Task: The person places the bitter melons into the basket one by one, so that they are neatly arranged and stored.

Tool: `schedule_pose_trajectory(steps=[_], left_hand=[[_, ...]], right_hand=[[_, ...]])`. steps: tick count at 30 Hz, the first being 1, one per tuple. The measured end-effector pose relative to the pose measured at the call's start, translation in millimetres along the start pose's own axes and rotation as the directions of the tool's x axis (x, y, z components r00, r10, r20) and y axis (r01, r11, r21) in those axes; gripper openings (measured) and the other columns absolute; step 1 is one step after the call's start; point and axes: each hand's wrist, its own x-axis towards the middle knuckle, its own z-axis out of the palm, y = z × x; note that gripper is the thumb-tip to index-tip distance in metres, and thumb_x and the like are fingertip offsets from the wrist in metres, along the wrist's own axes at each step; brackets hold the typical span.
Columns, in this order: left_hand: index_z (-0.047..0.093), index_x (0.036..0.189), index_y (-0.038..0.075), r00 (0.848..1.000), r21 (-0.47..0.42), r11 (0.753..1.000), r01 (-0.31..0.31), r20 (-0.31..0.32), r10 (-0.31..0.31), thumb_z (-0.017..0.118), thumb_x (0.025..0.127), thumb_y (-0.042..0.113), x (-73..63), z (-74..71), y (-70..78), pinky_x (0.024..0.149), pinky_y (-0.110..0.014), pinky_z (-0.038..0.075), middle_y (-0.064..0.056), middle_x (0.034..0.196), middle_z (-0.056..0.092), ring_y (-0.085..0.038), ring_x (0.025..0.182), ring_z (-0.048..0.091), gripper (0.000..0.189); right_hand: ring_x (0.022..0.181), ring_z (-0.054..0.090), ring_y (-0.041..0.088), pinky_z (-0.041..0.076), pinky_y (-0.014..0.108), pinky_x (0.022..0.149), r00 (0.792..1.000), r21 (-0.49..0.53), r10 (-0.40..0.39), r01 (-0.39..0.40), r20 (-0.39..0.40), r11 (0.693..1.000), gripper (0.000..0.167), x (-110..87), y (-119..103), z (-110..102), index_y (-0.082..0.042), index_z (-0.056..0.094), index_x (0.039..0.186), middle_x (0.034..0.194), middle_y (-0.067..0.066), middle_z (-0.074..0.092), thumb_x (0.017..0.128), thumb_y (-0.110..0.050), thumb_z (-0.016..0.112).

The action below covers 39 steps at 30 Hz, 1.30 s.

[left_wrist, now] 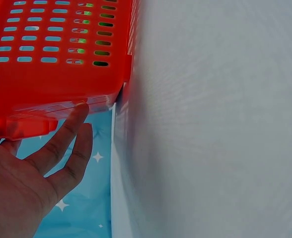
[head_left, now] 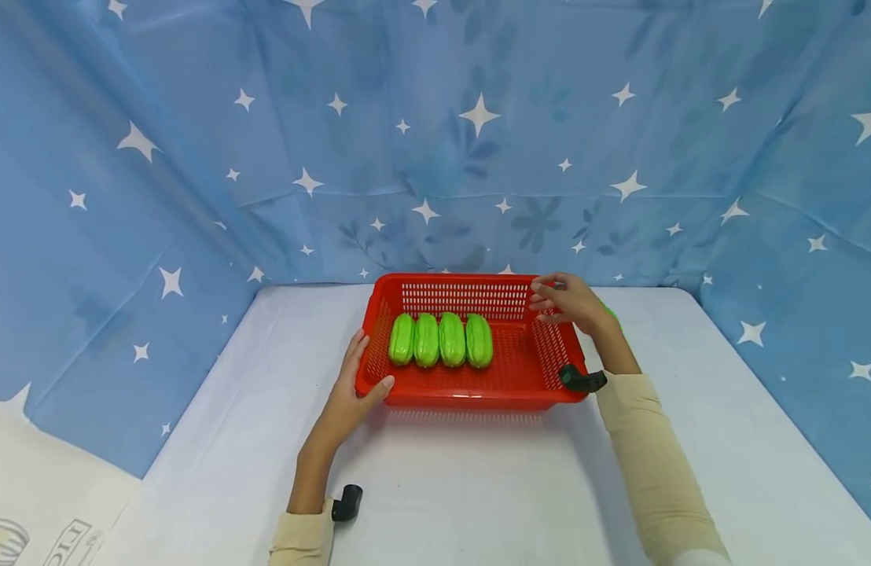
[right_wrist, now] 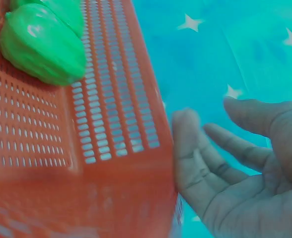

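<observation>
A red perforated plastic basket [head_left: 435, 398] stands on the white table. Several bright green, ridged, oblong vegetable-like pieces [head_left: 426, 340] lie side by side in its left half. My left hand [head_left: 347, 405] spreads at the basket's front left corner, thumb on the front rim; in the left wrist view its fingertips [left_wrist: 79, 110] reach below the rim against the outer wall. My right hand [head_left: 573, 303] is over the back right corner with fingers loosely bent and nothing between them. The right wrist view has its fingers [right_wrist: 185, 134] right beside the rim.
A bit of green [head_left: 610, 314] shows behind my right wrist. Blue star-patterned cloth [head_left: 435, 157] hangs behind and beside the white table [head_left: 450, 487]. Each wrist carries a black camera mount [head_left: 347, 503]. Pale printed material [head_left: 39, 487] lies at the lower left.
</observation>
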Motion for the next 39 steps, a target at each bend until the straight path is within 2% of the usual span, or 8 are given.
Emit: schedule_pose_trajectory(steps=[7,12,16,19,21,25,29,39], left_hand=[[0.019,0.156,0.025,0.999,0.024,0.999,-0.036,-0.014,0.036,0.068,0.089,0.041,5.9,0.1,-13.2,0.110,-0.051,0.039,0.013,0.164,0.008,-0.021,0.152,0.013,0.085],[0.020,0.156,0.022,0.999,0.032,0.999,-0.034,-0.011,0.034,0.068,0.089,0.041,5.9,0.0,-13.3,0.113,-0.050,0.036,0.013,0.164,0.008,-0.019,0.152,0.013,0.085],[0.020,0.156,0.022,0.999,0.032,0.999,-0.035,-0.012,0.035,0.068,0.089,0.041,5.2,0.3,-13.5,0.112,-0.051,0.037,0.012,0.164,0.008,-0.021,0.152,0.012,0.085],[0.020,0.156,0.022,0.999,0.031,0.999,-0.033,-0.011,0.033,0.068,0.088,0.041,5.0,0.8,-13.9,0.111,-0.051,0.037,0.012,0.164,0.008,-0.021,0.152,0.012,0.085],[0.020,0.156,0.022,1.000,0.033,0.999,-0.028,-0.010,0.028,0.068,0.088,0.041,4.8,1.3,-14.3,0.111,-0.050,0.037,0.013,0.164,0.008,-0.021,0.152,0.013,0.085],[0.020,0.156,0.024,1.000,0.035,0.999,-0.022,-0.009,0.022,0.068,0.088,0.041,4.0,2.2,-13.6,0.110,-0.050,0.039,0.013,0.164,0.008,-0.022,0.152,0.013,0.085],[0.020,0.156,0.022,0.999,0.035,0.999,-0.030,-0.011,0.030,0.068,0.089,0.040,3.1,2.5,-13.3,0.110,-0.052,0.038,0.010,0.164,0.008,-0.024,0.152,0.014,0.085],[0.020,0.156,0.023,1.000,0.036,0.999,-0.025,-0.016,0.025,0.068,0.089,0.042,2.6,2.0,-13.6,0.110,-0.051,0.038,0.012,0.164,0.008,-0.022,0.152,0.014,0.085]], right_hand=[[0.090,0.067,0.009,0.057,0.021,0.072,0.971,0.064,0.013,0.002,-0.240,0.998,0.053,-15.9,15,-30,-0.004,0.043,0.138,0.107,0.002,0.064,0.099,-0.039,0.053],[0.092,0.067,0.010,0.057,0.026,0.078,0.922,0.081,0.144,-0.123,-0.361,0.989,0.049,-21.9,34,-47,-0.007,0.045,0.134,0.113,0.005,0.064,0.100,-0.040,0.050],[0.101,0.065,0.016,0.057,0.037,0.085,0.862,0.071,0.217,-0.208,-0.458,0.976,0.045,-8.5,75,-67,-0.013,0.053,0.128,0.120,0.008,0.064,0.097,-0.045,0.053],[0.120,0.055,0.029,0.052,0.048,0.096,0.811,0.051,0.253,-0.267,-0.527,0.962,0.048,-12.7,89,-71,-0.010,0.054,0.130,0.131,0.014,0.058,0.095,-0.043,0.055],[0.136,0.034,0.044,0.039,0.057,0.109,0.778,0.014,0.269,-0.318,-0.567,0.948,0.062,-28.7,81,-62,-0.001,0.043,0.142,0.147,0.027,0.039,0.096,-0.040,0.055],[0.142,0.004,0.054,0.023,0.071,0.111,0.743,-0.062,0.293,-0.410,-0.602,0.910,0.077,-43.6,90,-57,0.002,0.025,0.151,0.153,0.038,0.014,0.094,-0.040,0.057],[0.141,-0.003,0.058,0.014,0.074,0.111,0.750,-0.090,0.325,-0.454,-0.576,0.887,0.087,-45.2,109,-56,0.005,0.012,0.152,0.151,0.042,0.007,0.092,-0.038,0.059],[0.135,0.020,0.055,0.031,0.066,0.109,0.792,-0.122,0.317,-0.437,-0.521,0.891,0.098,-35.9,121,-53,0.003,0.013,0.153,0.151,0.037,0.020,0.086,-0.045,0.067]])
